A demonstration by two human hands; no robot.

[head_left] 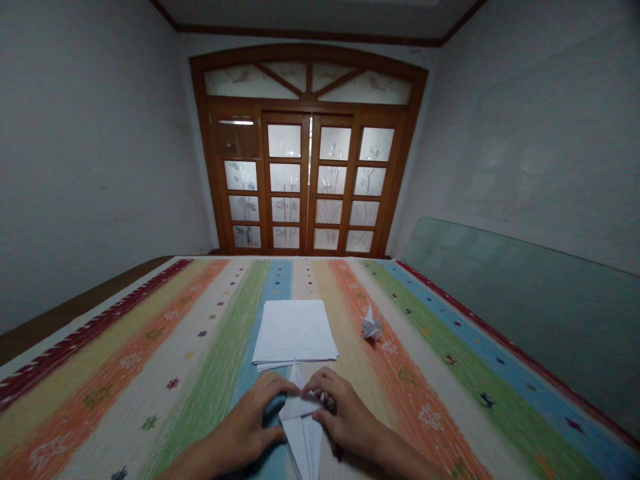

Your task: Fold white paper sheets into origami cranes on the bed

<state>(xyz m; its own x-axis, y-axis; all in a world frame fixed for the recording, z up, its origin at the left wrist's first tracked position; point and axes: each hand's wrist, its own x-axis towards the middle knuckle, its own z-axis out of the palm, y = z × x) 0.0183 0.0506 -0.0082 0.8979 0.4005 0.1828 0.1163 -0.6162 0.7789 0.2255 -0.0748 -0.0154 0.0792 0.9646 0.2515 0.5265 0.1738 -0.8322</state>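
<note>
we log: left hand (245, 427) | room to pass leftward over the striped rug (150, 393) | right hand (345, 417) has room rightward, paper crane (371, 325) standing farther up | stack of white paper (294, 331) blocks the straight path forward from the folded paper (300, 433) | green glass pane (500, 320) bounds the far right

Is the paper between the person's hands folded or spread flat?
Folded: the white paper between the left hand and right hand forms narrow pointed flaps with creases, not a flat sheet.

Dim, soft light from glass doors (310, 180); edges bowed.
</note>
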